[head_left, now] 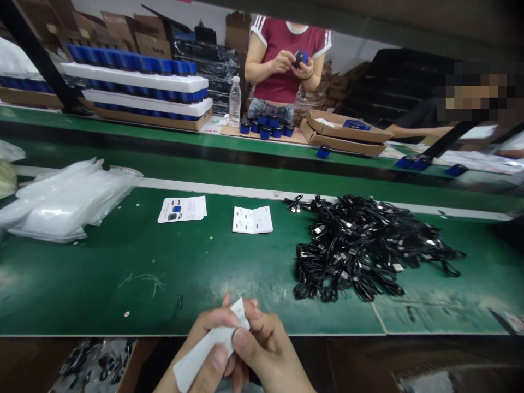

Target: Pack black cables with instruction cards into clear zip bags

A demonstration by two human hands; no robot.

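Your left hand (207, 341) and right hand (266, 355) firmly pinch a white paper strip (194, 357) between thumbs and fingers, steady, nearer you and left of the heap of black cables (360, 248).

White paper slip (200, 352), pinched between left hand (210, 327) and right hand (266, 349). Beyond, on green workbench (164, 278): two printed leaflets (182, 209), heap of black cables (360, 245), clear plastic bags (61, 204).

Bench (102, 284): plastic bags (65, 202) left, two leaflets (182, 209) centre, cable heap (364, 248) right; paper strip (204, 349) in both hands (262, 355) at near edge; second bench (143, 136) behind.
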